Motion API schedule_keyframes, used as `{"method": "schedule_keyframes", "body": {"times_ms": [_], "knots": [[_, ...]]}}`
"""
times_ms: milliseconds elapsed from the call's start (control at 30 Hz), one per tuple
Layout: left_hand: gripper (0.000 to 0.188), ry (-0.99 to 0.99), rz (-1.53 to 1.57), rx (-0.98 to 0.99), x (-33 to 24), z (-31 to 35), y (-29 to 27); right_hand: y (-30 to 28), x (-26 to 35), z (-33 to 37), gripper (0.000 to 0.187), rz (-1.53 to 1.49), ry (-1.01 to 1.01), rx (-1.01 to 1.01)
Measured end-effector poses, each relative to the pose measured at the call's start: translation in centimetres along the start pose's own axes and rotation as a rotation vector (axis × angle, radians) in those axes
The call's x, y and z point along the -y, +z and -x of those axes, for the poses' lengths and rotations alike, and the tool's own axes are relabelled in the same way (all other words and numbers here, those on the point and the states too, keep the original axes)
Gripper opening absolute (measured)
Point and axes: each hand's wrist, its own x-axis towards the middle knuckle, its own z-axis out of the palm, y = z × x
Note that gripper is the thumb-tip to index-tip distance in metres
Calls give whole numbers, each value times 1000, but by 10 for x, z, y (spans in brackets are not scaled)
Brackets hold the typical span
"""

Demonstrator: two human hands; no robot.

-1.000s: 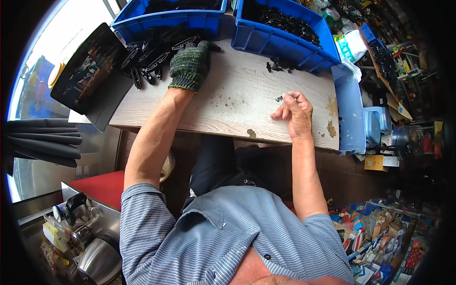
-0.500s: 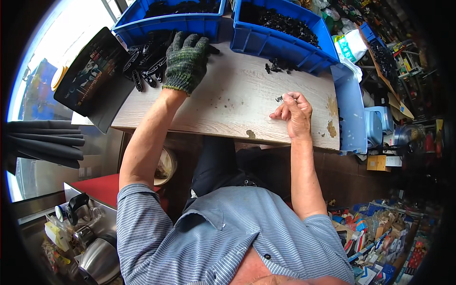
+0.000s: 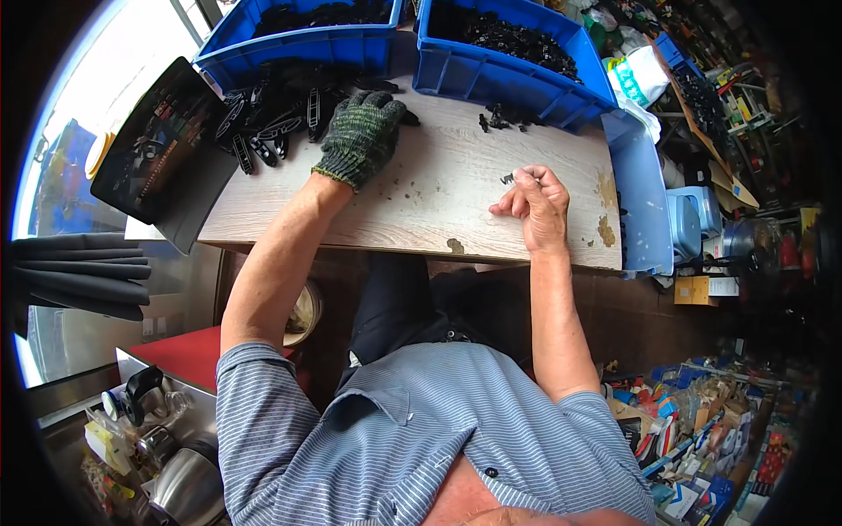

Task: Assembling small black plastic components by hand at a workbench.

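Note:
My left hand (image 3: 361,138), in a dark green knitted glove, lies over the table beside a pile of long black plastic parts (image 3: 281,123). Its fingers curl over one elongated black part (image 3: 409,117), whose end sticks out to the right; the rest is hidden beneath the glove. On the right, my bare right hand (image 3: 542,206) pinches a small black toothed clip (image 3: 507,179) between thumb and forefinger, just above the tabletop (image 3: 438,188). The two hands are well apart.
Two blue crates stand at the back, the left one (image 3: 298,48) and the right one (image 3: 517,83), both holding black parts. Small black pieces (image 3: 504,117) lie before the right crate. A dark propped panel (image 3: 162,140) stands left; a light-blue bin (image 3: 645,193) adjoins the table's right edge.
My left hand has drawn back toward me and slightly right from the pile, the black part moving with it. My right hand keeps its pinch on the clip. The view has shifted slightly.

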Motion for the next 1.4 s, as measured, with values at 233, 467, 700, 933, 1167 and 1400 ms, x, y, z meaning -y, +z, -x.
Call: {"method": "schedule_keyframes", "body": {"times_ms": [233,467,700,933,1167,1400], "knots": [[19,-12,55,-142,-14,2,-13,-3,0,-1,18,-22,13,-18],[17,-49,-7,120,-2,-5,-13,-1,-1,-2,19,-9,22,-10],[17,-69,249,-147,-33,-9,-19,0,0,0,21,-28,13,-59],[30,-737,1405,34,-115,26,-8,4,2,4,18,-147,-14,-72],[28,-655,1436,191,-152,19,3,-4,-2,1,15,-168,-51,-61],[30,-692,1439,282,-163,4,1,-14,-8,-1,13,-130,-7,-54]]}}
